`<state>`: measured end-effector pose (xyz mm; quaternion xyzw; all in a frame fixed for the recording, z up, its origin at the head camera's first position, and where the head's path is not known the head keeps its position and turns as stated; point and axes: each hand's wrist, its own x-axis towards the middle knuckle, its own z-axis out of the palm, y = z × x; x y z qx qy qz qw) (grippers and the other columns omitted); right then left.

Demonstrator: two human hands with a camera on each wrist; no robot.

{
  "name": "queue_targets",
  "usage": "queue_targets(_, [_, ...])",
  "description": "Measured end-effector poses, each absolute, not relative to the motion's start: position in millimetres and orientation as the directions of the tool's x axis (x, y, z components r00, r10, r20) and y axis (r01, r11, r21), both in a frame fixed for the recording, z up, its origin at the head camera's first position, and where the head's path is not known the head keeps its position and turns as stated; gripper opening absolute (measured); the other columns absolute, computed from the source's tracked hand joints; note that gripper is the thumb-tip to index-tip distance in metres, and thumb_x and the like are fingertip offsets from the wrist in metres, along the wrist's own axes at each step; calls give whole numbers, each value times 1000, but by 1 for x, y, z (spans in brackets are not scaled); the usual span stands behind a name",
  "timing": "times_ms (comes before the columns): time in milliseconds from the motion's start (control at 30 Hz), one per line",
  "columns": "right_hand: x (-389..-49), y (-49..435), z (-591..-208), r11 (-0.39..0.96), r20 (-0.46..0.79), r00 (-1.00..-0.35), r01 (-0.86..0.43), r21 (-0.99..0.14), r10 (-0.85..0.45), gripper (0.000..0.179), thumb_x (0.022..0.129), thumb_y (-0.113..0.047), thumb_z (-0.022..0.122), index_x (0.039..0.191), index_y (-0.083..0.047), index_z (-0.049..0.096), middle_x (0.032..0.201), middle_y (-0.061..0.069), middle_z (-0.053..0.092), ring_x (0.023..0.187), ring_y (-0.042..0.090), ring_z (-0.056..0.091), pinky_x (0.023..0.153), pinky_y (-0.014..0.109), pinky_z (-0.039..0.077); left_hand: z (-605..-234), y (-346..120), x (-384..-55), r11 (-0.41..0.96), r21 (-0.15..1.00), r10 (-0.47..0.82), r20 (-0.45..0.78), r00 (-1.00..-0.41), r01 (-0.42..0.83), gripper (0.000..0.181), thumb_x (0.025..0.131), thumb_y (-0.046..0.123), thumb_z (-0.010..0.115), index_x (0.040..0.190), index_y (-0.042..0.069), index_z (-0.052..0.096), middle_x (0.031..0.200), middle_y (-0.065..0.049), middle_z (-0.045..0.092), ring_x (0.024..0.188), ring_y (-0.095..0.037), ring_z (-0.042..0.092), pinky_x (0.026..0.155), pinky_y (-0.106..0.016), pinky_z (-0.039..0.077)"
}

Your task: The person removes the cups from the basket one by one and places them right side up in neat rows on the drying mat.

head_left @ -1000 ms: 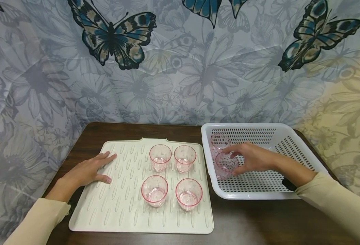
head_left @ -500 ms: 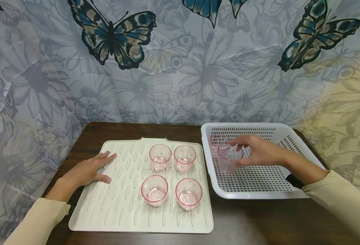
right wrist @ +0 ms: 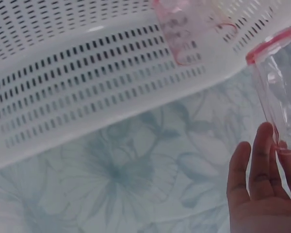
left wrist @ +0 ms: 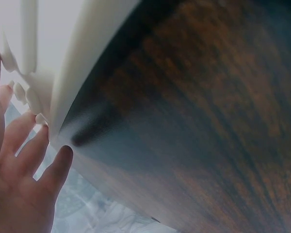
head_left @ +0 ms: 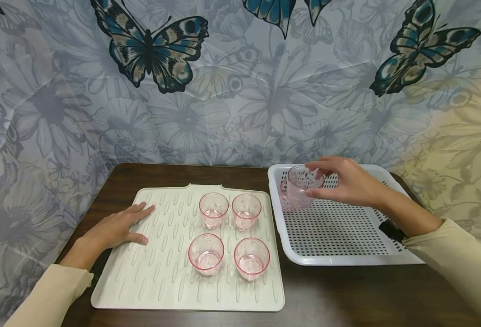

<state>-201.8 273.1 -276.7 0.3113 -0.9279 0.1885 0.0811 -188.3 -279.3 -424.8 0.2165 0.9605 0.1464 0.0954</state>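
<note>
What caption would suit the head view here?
Right hand holds a glass over a white basket; left hand rests on a tray bearing four glasses.

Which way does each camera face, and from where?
Head: worn on the head, faces forward and down at the tray and basket; left-hand grip, right-hand grip and both sleeves show.
Left wrist: worn there, faces past the left fingers toward the tray's edge and dark tabletop.
Right wrist: worn there, faces the basket, held glass and patterned cloth; right fingers show at lower right.
Shared: head and right wrist both show the basket and held glass.
</note>
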Motion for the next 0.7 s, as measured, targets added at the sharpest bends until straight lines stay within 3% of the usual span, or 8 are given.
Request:
queue_targets(200, [-203,260,-271,713,326,-780,-623,-322,-534,58,78,-32,85,127,-4,67,98,2,69,83,13,62,61,31,48,-426,-281,-189,860,322,450,-113,-886,395,99,73,58,73,153,9,40,154,-30,33,135,-54,37,94,-67,41])
queue_targets(300, [-203,251,-270,706,324,-782,-622,-339,-533,59,79,-32,84,128,-5,66,100,2,68,87,16,64,62,32,48,-426,-281,-189,859,321,452,-111,-885,399,99,73,58,73,153,9,40,154,-30,33,135,-54,38,94,-67,41])
queue_targets(533, [-204,223,-266,664,332,-769,-640,-387,-547,60,80,-30,84,130,-3,65,106,5,66,95,20,66,79,44,53,-427,-282,-189,860,321,451,-113,-885,397,100,73,60,73,153,10,39,154,-30,33,135,-54,38,94,-66,41])
queue_targets(700, [-204,199,-263,615,331,-733,-680,-400,-595,62,81,-32,83,133,-6,63,111,5,66,96,17,63,73,39,51,-427,-281,-189,859,322,453,-113,-884,398,100,73,61,72,153,10,39,154,-29,33,135,-54,37,94,-66,41])
